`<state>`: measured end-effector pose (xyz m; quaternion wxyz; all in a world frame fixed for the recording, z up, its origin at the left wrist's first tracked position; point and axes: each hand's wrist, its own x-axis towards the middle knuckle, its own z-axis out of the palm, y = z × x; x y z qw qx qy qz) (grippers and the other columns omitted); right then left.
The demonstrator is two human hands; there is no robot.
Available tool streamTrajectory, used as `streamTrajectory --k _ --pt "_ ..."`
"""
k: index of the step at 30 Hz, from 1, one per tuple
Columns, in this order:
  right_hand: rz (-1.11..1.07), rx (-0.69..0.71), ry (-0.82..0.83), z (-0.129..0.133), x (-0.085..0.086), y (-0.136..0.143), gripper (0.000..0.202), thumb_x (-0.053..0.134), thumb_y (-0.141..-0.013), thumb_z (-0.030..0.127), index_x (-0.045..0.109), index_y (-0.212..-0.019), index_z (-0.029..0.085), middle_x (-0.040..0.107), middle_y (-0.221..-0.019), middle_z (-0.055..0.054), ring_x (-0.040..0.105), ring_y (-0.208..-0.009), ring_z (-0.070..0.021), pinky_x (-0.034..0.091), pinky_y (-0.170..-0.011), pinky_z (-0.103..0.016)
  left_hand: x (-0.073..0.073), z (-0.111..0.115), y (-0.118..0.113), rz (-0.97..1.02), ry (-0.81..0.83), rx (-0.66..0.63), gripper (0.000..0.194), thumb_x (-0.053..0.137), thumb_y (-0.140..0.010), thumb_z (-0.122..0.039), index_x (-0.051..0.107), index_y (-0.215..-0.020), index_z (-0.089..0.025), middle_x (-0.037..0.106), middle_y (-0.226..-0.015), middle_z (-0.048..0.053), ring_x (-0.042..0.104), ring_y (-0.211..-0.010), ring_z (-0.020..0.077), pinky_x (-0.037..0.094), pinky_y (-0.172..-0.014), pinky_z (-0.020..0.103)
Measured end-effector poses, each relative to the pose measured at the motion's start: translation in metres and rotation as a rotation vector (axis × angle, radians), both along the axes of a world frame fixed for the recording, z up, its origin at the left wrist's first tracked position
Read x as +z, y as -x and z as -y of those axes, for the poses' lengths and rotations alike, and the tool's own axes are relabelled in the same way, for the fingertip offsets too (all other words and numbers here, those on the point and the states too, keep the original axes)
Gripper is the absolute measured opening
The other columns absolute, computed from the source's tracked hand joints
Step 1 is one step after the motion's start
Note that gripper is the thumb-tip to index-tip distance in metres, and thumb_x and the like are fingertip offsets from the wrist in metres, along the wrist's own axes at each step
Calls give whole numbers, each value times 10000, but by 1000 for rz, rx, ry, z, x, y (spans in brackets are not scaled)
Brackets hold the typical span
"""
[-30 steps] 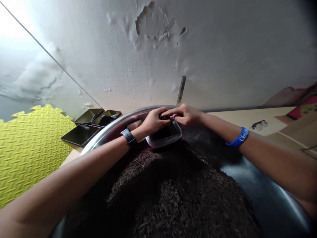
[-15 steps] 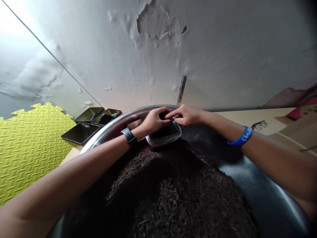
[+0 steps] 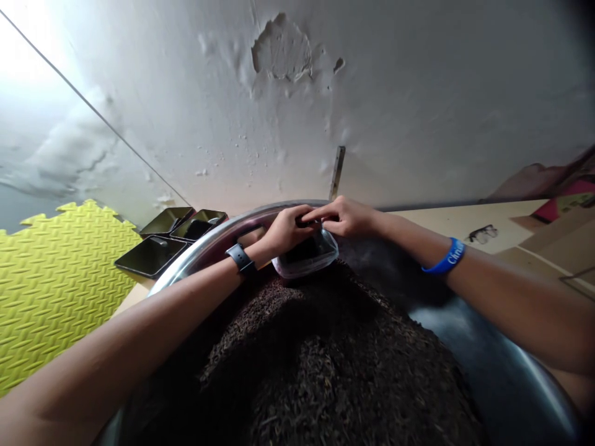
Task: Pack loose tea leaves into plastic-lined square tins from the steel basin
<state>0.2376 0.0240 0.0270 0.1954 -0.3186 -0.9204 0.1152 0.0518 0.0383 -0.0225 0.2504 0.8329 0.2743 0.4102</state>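
A large shiny metal basin (image 3: 174, 277) holds a mound of dark, dry, shredded leaves that look like loose tea (image 3: 316, 371). Toward its far side, a clear plastic container (image 3: 304, 267) sits on the leaves, its inside dark. My left hand (image 3: 290, 226), with a watch at the wrist, curls over the container's far left part, fingers closed. From the right comes my right hand (image 3: 346, 217), a blue band on its wrist; its bent fingers meet the left ones above the container's far edge. Whatever the fingertips grip is hidden between the hands.
Several dark open boxes (image 3: 151, 255) stand left of the basin, beside a yellow foam mat (image 3: 60, 285). Behind rises a wall (image 3: 409, 99) with peeling paint, a narrow metal strip (image 3: 337, 173) against it. Glasses (image 3: 483, 233) and cardboard (image 3: 562, 241) lie at the right.
The right hand's fingers have shifted slightly left, further over the left hand. The view has moved a little; the container stays in place on the leaves.
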Motion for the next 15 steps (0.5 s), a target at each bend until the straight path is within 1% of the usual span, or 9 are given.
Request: streamTrajectory --k 2,6,9,12,15 --pt "37 -11 6 -2 -3 1 493 449 -689 121 677 -1126 137 606 -646 -10 358 -490 -78 308 -525 -244 -1 0 1 15 19 -13 184 626 -789 -234 644 -958 -163 684 -897 40 608 -777 168 485 -672 284" --pt "47 -12 38 -4 -7 2 514 444 -674 120 667 -1136 145 655 -770 -37 445 -563 -103 350 -581 -255 -2 1 1 23 33 -21 173 622 -799 -219 640 -958 -154 683 -912 45 610 -809 181 493 -704 291" --pt "86 47 37 -5 -9 3 435 440 -678 123 691 -1032 152 663 -840 -47 495 -634 -121 367 -623 -259 -2 2 -1 4 7 -10 216 624 -779 -164 635 -994 -143 681 -966 57 617 -869 197 497 -756 298" --pt "171 86 -11 -3 -12 6 297 445 -709 138 687 -881 153 647 -791 -48 488 -626 -123 356 -611 -259 -2 4 -2 -26 -61 -5 227 606 -776 -126 639 -1000 -137 674 -1010 67 613 -915 204 488 -840 325" --pt "188 102 -22 -2 -11 7 263 448 -707 130 678 -831 156 631 -730 -33 467 -599 -114 342 -593 -252 -3 5 -2 -41 -93 -16 234 596 -784 -127 631 -1015 -142 666 -1038 67 608 -936 196 481 -862 320"
